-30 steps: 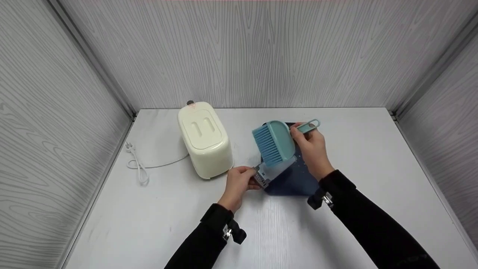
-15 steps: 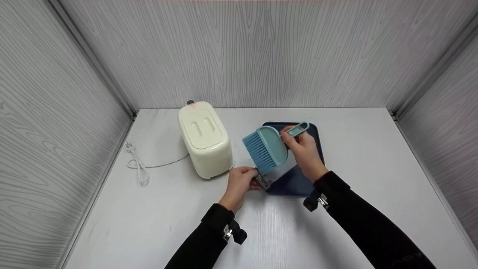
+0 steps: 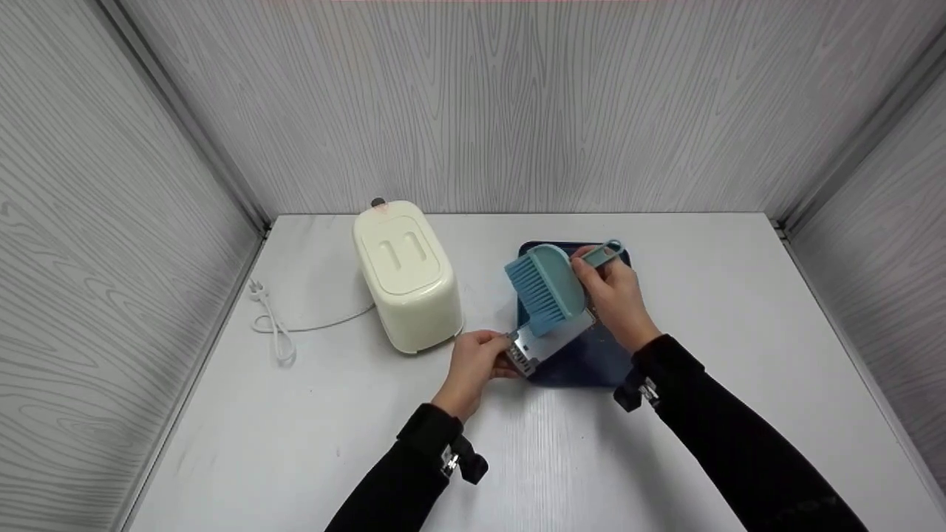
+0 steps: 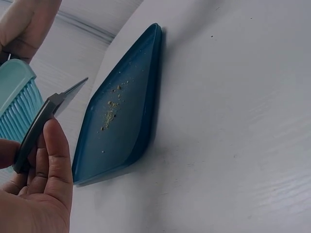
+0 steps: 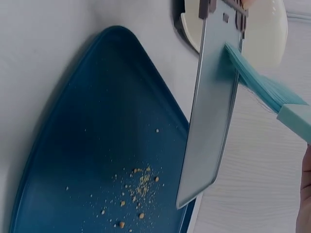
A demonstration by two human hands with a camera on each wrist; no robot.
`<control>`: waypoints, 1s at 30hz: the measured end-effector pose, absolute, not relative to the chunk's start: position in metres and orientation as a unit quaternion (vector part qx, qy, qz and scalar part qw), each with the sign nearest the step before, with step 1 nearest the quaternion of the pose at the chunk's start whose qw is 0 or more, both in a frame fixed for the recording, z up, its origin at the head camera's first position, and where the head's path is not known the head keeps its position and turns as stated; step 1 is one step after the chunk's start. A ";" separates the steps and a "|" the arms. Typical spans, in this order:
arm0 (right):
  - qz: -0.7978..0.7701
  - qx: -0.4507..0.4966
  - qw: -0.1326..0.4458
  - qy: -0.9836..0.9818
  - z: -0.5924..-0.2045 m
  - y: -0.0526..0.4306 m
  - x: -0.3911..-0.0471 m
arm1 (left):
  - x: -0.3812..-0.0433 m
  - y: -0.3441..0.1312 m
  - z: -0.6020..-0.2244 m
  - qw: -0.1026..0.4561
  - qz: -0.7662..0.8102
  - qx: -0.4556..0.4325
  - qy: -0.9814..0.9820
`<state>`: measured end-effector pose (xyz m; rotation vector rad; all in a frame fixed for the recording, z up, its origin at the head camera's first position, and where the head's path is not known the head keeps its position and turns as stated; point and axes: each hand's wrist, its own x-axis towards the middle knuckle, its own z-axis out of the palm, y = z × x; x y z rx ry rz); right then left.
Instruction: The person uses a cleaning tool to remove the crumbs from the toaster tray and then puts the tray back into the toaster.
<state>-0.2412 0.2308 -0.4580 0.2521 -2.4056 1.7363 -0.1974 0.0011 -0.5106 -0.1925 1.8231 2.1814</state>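
My left hand [image 3: 471, 369] pinches the grey slotted end of a flat metal toaster crumb tray [image 5: 210, 109] between thumb and fingers. The plate slants over a dark blue tray [image 3: 580, 366] on the table. With my right hand [image 3: 617, 304] I grip the handle of a light teal hand brush [image 3: 559, 279]. Its blue bristles [image 5: 257, 85] bend against the plate's face near the grey end in the right wrist view. Tan crumbs [image 5: 142, 188] lie scattered on the blue tray below. The brush hides part of the plate in the head view.
To the left of the blue tray stands a cream toaster [image 3: 405, 258] with its lid on. Its white cord [image 3: 329, 325] runs left to a plug [image 3: 256, 290] on the table. Grey wood-patterned walls [image 3: 473, 111] enclose the table at the back and sides.
The brush went left along the crumb tray toward my left hand, then back to the right. My left hand has stayed almost in place, and the plate's angle shifted slightly.
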 end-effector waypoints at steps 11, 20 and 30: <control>0.526 0.061 0.119 -0.840 -0.460 0.248 -0.246 | -0.196 0.000 -0.510 0.140 0.761 -0.059 0.631; 0.497 0.040 0.157 -0.853 -0.463 0.264 -0.251 | -0.197 -0.001 -0.511 0.141 0.761 -0.056 0.631; 0.488 0.032 0.182 -0.853 -0.469 0.270 -0.252 | -0.198 -0.001 -0.511 0.144 0.757 -0.053 0.636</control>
